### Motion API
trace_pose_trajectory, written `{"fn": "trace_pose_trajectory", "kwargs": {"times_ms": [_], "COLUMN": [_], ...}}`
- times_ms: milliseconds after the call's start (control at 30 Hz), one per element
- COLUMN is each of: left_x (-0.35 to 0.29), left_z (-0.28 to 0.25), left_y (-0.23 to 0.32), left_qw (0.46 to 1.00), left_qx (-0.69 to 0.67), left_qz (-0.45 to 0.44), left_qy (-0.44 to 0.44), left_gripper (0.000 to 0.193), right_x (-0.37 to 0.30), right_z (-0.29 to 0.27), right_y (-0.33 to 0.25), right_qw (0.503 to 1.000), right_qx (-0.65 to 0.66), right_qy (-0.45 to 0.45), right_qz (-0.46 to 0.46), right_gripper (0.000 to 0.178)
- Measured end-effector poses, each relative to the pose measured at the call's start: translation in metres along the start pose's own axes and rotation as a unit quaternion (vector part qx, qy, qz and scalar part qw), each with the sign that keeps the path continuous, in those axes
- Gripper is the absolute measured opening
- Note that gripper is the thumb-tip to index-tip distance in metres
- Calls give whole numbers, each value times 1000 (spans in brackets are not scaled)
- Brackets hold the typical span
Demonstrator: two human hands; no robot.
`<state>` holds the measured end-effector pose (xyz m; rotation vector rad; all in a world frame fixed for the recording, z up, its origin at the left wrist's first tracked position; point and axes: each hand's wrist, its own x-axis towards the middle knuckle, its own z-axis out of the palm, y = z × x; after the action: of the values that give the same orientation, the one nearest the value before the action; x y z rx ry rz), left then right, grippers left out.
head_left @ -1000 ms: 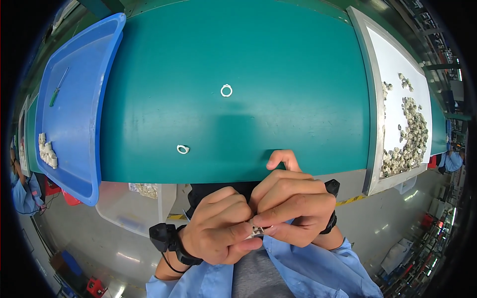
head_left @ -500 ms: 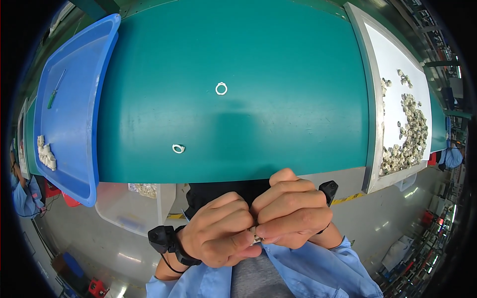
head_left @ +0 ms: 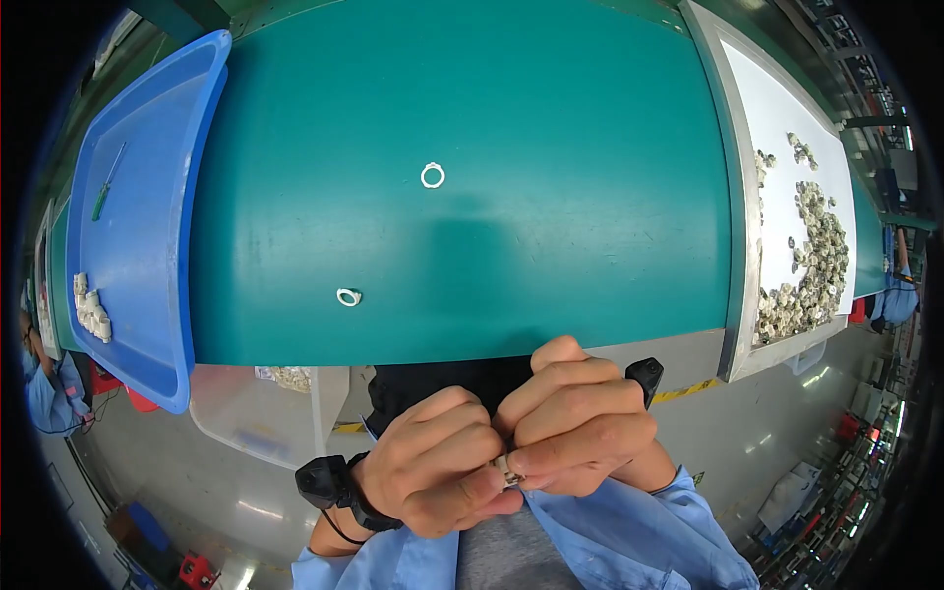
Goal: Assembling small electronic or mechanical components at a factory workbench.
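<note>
My left hand [head_left: 438, 462] and my right hand [head_left: 575, 423] meet in front of my body, just off the table's near edge. Both are closed, with thumbs and forefingers pinching one small whitish part [head_left: 506, 472] between them. Only a sliver of that part shows; fingers cover the rest, so its exact kind is hidden. On the green table beyond my hands lie two white plastic rings, one ring [head_left: 349, 297] near the front edge and another ring [head_left: 433, 175] farther back.
At left stands a blue tray [head_left: 184, 246] holding a green-handled screwdriver [head_left: 101, 200] and several white fittings [head_left: 91, 313]. On the right, a metal-framed white tray [head_left: 777, 108] carries a heap of small metal-and-white parts [head_left: 821, 256]. A clear plastic bin [head_left: 251, 418] sits below the table.
Both hands stay pinched together on the small part, which shows slightly more between the fingertips. The rings and trays shift slightly in the picture with the view.
</note>
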<state>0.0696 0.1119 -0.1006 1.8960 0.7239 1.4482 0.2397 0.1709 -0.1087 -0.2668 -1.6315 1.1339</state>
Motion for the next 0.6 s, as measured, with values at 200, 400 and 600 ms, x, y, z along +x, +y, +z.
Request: {"fn": "trace_pose_trajectory", "kwargs": {"times_ms": [200,400,600], "left_x": [-3,-3,-5], "left_z": [0,3,5], "left_y": [1,1,-1], "left_qw": [1000,999,998], "left_qx": [17,-17,-31], "left_qz": [-17,-49,-35], "left_qy": [-3,13,36], "left_gripper": [34,31,30], "right_x": [6,7,5], "right_z": [-6,-7,-3], "right_y": [-1,-5,-9], "right_qw": [999,996,997], "right_qx": [14,31,-9], "right_qy": [-31,-23,-21], "right_qz": [28,77,67], "right_gripper": [9,9,9]}}
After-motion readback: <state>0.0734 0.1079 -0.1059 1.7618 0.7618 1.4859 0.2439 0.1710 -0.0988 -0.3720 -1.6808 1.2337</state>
